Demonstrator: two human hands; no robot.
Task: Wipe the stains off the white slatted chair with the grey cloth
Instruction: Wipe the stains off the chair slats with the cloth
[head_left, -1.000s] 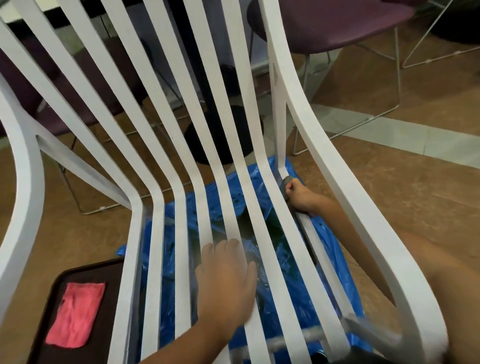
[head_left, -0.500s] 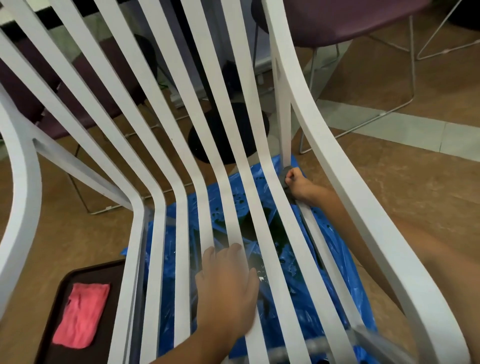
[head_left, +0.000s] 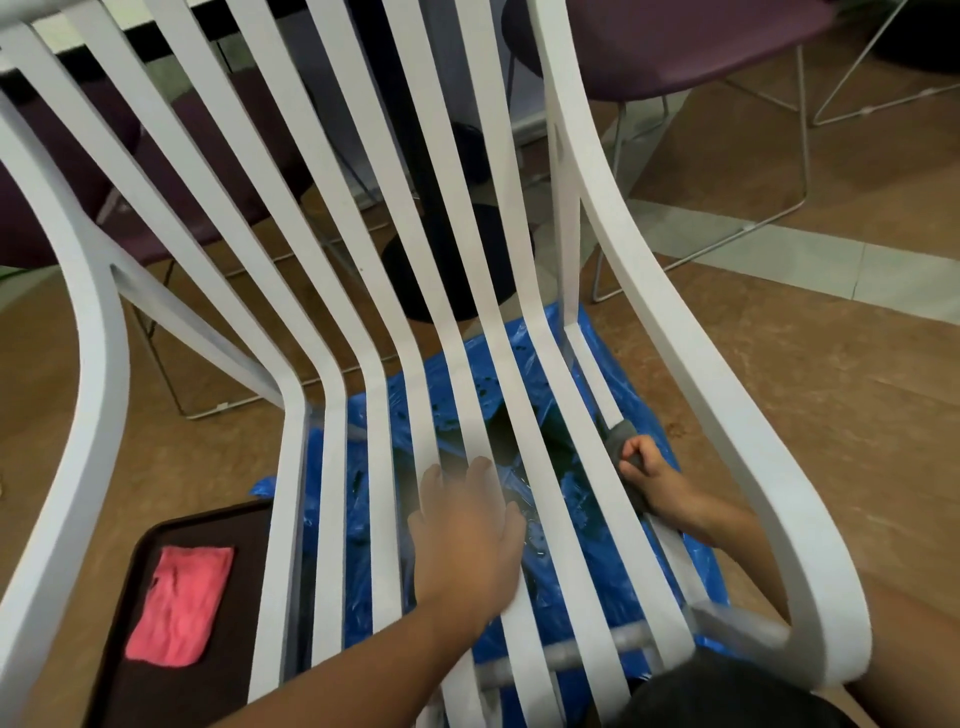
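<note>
A grey cloth is bunched around the outermost right seat slat of the white slatted chair, just below the curved right armrest and about midway along the seat. The person's right hand reaches in between armrest and slat, its fingers curled tight on the cloth and pressing it against the slat. The left hand lies flat across the middle seat slats, fingers straight and slightly spread, gripping nothing.

Beneath the chair, a crumpled blue plastic sheet covers the brown floor, with dark wet patches showing between the slats. To the chair's left, a dark tray sits on the floor with a pink cloth lying flat in it. Behind the chair back stand a round black pedestal base and purple chairs on thin wire legs.
</note>
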